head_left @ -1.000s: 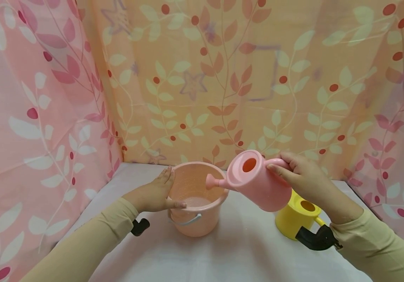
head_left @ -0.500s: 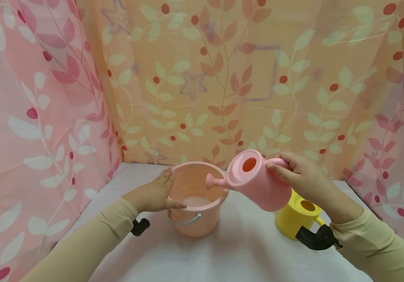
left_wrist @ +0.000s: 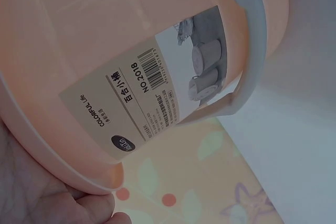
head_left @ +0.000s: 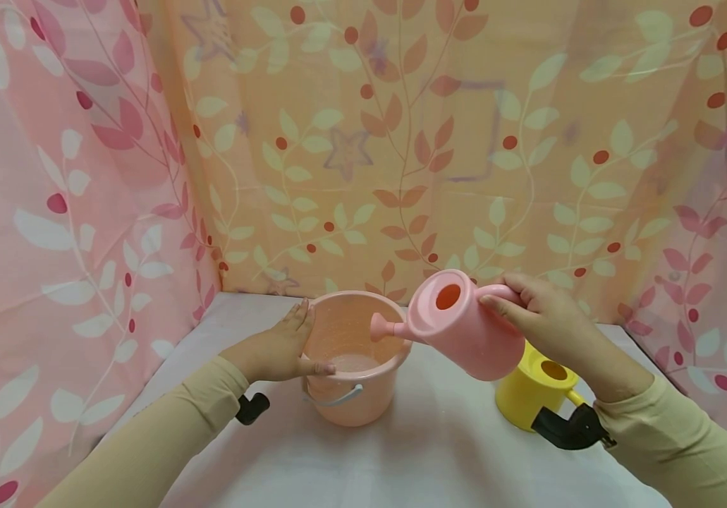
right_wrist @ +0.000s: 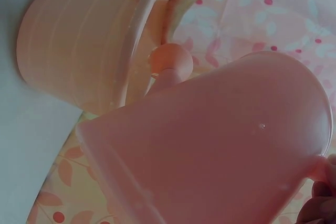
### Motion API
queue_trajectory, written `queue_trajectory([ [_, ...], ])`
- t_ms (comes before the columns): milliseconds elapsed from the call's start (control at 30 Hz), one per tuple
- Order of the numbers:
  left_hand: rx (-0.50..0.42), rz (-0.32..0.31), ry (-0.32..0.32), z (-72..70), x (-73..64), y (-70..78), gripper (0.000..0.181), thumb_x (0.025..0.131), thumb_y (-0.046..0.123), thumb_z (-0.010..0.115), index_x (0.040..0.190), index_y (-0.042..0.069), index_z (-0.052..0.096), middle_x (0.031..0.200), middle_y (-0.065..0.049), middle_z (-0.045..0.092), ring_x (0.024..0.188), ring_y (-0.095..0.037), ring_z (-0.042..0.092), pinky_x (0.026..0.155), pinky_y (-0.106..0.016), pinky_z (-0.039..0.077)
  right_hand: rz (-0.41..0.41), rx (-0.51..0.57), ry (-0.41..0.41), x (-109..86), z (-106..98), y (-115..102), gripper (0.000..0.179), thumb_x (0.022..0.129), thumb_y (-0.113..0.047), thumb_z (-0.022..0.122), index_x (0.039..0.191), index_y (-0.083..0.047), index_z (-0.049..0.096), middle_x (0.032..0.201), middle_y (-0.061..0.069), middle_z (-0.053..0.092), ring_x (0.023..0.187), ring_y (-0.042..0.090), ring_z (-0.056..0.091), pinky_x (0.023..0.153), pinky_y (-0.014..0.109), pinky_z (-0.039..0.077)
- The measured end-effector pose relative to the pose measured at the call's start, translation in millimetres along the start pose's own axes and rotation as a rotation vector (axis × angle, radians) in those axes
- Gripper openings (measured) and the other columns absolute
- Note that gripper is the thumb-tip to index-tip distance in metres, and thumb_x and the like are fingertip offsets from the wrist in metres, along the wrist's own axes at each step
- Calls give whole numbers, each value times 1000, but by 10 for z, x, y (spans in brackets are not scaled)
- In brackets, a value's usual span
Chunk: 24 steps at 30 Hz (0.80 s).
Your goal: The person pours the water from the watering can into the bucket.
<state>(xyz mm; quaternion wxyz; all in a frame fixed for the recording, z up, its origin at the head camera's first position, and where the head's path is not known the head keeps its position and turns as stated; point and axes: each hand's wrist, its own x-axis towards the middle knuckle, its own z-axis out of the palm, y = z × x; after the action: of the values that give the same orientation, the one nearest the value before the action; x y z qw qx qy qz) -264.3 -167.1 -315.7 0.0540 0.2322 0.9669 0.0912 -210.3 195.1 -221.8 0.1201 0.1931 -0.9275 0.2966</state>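
In the head view my right hand [head_left: 537, 310] grips the handle of a pink watering can [head_left: 465, 331], which is tilted to the left. Its spout head reaches over the near-right rim of a peach plastic bucket [head_left: 353, 402]. Faint streaks and a shiny patch show inside the bucket. My left hand [head_left: 280, 346] lies on the left part of that rim, fingers extended and thumb along the near edge. The left wrist view brings up a printed label [left_wrist: 142, 87] and the bucket's pale bail handle [left_wrist: 252, 61]. The right wrist view looks at the can's side [right_wrist: 220, 145].
A yellow watering can [head_left: 531, 388] stands on the white tabletop [head_left: 414, 458], behind and below the pink one and close to my right wrist. Leaf-patterned cloth [head_left: 350, 176] hangs at the back and on both sides. Each wrist carries a black mount [head_left: 569, 430].
Both hands, the pink watering can and the bucket keep their places. Only the faint streaks inside the bucket vary slightly.
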Motion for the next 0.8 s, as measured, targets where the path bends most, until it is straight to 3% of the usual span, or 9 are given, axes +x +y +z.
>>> queue_trajectory([
  [800,-3,-5,11,-5,-17,14,115,74,75,47,143,-8,6,150,-23,-4,138,-34,-2,110,-46,14,12,-15,-11,1,-5,-16,30,87,-42,57,90,-12,57,71,1,57,73,21,51,57,29,46],
])
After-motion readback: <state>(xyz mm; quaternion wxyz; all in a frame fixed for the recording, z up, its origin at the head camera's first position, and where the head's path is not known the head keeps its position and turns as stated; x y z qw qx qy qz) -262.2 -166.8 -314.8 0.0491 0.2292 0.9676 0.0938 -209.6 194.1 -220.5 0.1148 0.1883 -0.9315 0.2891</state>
